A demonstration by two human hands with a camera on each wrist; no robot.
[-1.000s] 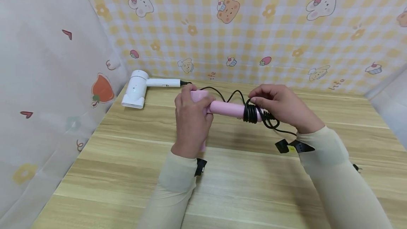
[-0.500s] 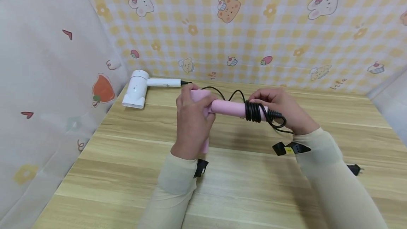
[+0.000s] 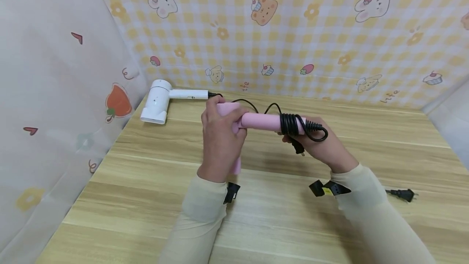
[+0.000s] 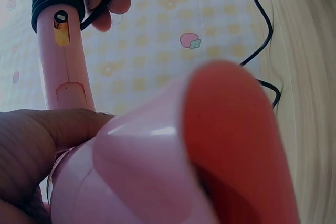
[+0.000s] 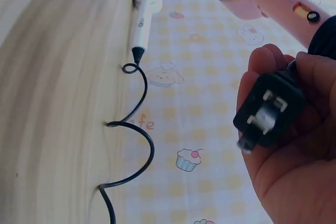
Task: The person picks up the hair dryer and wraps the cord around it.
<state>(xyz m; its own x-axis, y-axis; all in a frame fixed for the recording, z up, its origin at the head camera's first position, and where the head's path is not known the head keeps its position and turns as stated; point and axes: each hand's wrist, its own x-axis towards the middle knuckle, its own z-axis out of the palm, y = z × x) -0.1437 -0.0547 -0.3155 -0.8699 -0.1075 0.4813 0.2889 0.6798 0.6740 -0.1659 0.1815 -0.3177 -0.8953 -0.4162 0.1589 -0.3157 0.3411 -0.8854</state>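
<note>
now right hand (image 3: 326, 148) lower, curled round a black plug (image 5: 269, 109), left hand (image 3: 221, 141) still gripping pink dryer (image 3: 261, 122)

To me this place looks staged, the kind of room unclear: wood-grain tabletop (image 3: 275, 219), yellow gingham cartoon backdrop (image 3: 286, 44) along the far edge, white printed sheeting (image 3: 55, 89) closing the left.

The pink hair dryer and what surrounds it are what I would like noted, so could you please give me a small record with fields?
left hand: grips the pink hair dryer by its head
black cord: wound in several turns around the handle
right hand: holds the black plug
white hair dryer: lies at the back left of the wooden table
second plug: on the table, at the right
backdrop: yellow-checked cloth with cartoon prints
</note>
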